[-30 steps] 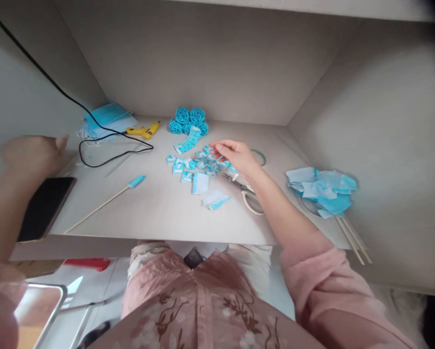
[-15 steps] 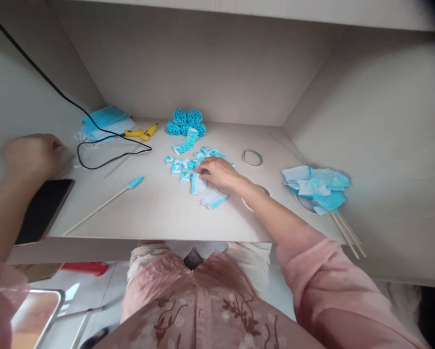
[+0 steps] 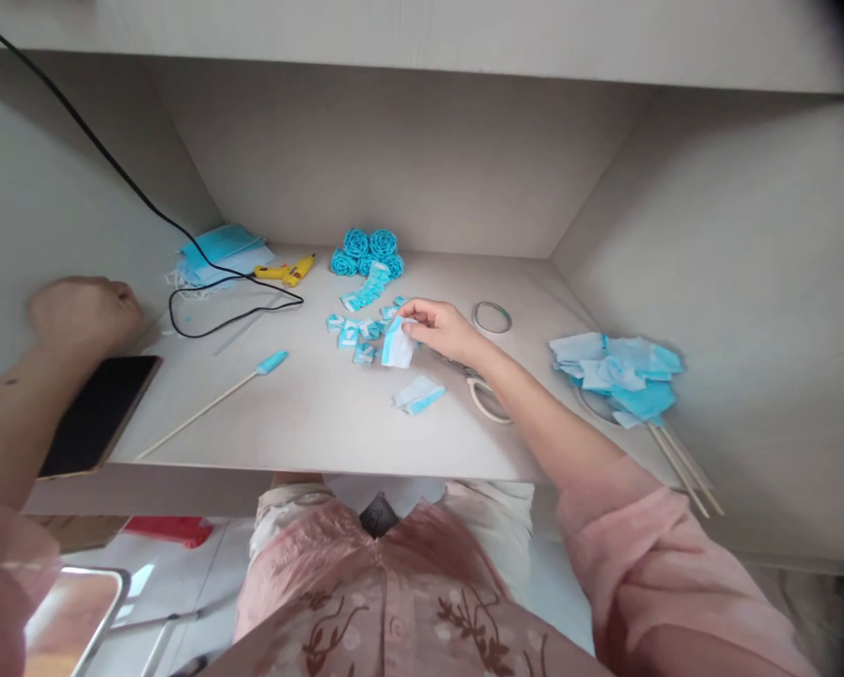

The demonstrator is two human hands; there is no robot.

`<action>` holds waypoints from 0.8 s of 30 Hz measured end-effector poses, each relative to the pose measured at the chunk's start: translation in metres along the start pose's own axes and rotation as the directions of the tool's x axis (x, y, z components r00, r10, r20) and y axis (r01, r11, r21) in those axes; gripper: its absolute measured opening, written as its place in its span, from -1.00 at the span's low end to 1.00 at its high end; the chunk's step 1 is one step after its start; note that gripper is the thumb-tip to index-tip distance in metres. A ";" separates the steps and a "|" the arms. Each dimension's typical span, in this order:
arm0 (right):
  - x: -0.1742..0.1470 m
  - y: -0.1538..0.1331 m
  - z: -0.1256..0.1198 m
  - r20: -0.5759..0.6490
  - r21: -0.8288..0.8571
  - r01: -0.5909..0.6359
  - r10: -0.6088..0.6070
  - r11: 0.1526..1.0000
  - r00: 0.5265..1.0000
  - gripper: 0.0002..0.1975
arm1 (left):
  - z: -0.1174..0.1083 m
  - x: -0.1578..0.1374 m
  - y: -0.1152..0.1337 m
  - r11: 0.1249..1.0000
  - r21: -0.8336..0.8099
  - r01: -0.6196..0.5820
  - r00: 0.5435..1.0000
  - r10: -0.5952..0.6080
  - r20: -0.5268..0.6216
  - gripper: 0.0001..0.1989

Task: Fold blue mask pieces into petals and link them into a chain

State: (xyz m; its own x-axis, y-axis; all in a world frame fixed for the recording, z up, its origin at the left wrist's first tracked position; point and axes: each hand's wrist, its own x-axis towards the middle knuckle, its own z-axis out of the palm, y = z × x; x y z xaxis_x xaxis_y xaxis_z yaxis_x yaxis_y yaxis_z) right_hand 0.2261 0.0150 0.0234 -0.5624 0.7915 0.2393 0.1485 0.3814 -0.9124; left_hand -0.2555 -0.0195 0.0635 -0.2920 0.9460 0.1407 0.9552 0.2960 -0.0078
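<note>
Pinching a patch [image 3: 397, 351] near its top, the fingers [image 3: 419, 308] of the right hand [image 3: 448, 331] have it hanging beneath their tips, over the tabletop [image 3: 309, 414]. Folded pieces [image 3: 349, 333] lie to its left, a second patch [image 3: 420, 394] nearer the front edge. The left hand [image 3: 87, 312] curls near the phone [image 3: 101, 414]; whether it grips anything, I cannot tell.

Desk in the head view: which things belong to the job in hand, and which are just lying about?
Likely part of the job:
- blue-and-white strip, held by the right hand
- folded pieces
- scissors
- glue gun
- masks
- blue-tipped stick
- blue roses

Probably just lying about:
- phone
- red object below the desk
</note>
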 end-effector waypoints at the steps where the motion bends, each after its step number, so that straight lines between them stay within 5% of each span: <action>1: 0.000 0.000 0.000 -0.009 0.028 -0.008 0.008 1.000 1.000 -0.80 | 0.000 -0.001 0.002 0.996 0.089 0.027 0.999 -0.024 -0.025 -0.47; 3: 0.001 0.003 0.001 -0.039 0.063 -0.020 0.022 0.998 0.999 -0.79 | -0.001 -0.004 0.005 0.972 0.232 0.020 0.996 0.000 -0.085 -0.43; 6: 0.000 0.012 0.003 -0.106 0.081 -0.022 0.031 0.996 0.994 -0.76 | 0.000 -0.010 0.012 0.971 0.220 -0.098 0.973 0.140 -0.186 -0.35; 9: -0.006 0.021 0.004 -0.147 0.102 -0.028 0.043 0.994 0.988 -0.69 | -0.002 -0.017 0.030 0.972 0.185 -0.148 0.915 0.205 -0.347 -0.48; 11: -0.010 0.021 0.003 -0.128 0.116 -0.021 0.036 0.993 0.991 -0.65 | -0.005 -0.026 0.054 0.980 0.112 -0.166 0.880 0.199 -0.430 -0.56; 14: -0.017 0.016 0.002 -0.089 0.094 0.005 0.003 0.996 0.996 -0.63 | -0.011 -0.049 0.109 0.935 -0.051 -0.351 0.858 0.299 -0.418 -0.68; 17: -0.022 0.009 0.001 -0.085 0.037 0.019 -0.016 0.999 0.996 -0.60 | -0.012 -0.077 0.171 0.820 -0.278 -0.501 0.836 0.375 -0.402 -0.71; 20: -0.025 0.004 -0.001 -0.078 -0.014 0.028 -0.029 1.000 0.997 -0.56 | -0.005 -0.094 0.222 0.602 -0.677 -0.424 0.893 0.404 -0.200 -0.69; 22: -0.026 0.000 -0.002 -0.091 -0.057 0.036 -0.041 0.998 0.995 -0.54 | 0.000 -0.097 0.245 0.399 -0.843 -0.360 0.822 0.563 -0.085 -0.66; 24: -0.027 -0.004 -0.003 -0.122 -0.125 0.033 -0.049 0.992 0.991 -0.54 | 0.003 -0.095 0.261 0.308 -0.910 -0.277 0.729 0.684 0.010 -0.59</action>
State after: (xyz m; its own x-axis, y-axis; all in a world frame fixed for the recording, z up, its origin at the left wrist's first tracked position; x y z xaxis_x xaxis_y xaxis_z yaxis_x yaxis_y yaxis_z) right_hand 0.2433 -0.0068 0.0211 -0.4657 0.8243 0.3219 0.2303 0.4641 -0.8553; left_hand 0.0214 -0.0321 0.0449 0.4400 0.8937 0.0878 0.4201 -0.2912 0.8595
